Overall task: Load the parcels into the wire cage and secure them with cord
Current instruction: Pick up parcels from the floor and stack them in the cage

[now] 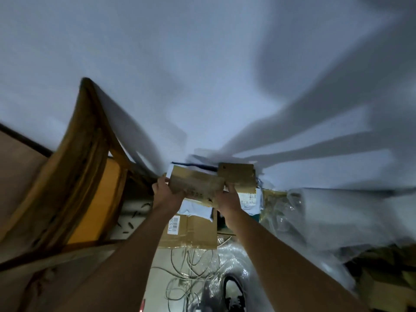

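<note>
Both my hands grip a flat brown cardboard parcel [196, 183] held out in front of me, blurred by motion. My left hand [165, 190] clasps its left end and my right hand [227, 198] holds its right end. Behind it against the white wall stands another small brown box [236, 173]. Below lies a larger cardboard box [191, 230] with a printed label, partly covered by a pale blue packet [195, 208]. Thin pale cord [186, 273] lies looped on the floor near my feet. No wire cage can be made out.
A wooden chair [76, 176] with an orange seat stands at the left, close to the parcels. Crumpled clear plastic wrap [315, 217] fills the right side. A black shoe [234, 293] is on the floor at the bottom. A labelled white packet [248, 200] lies right of my hand.
</note>
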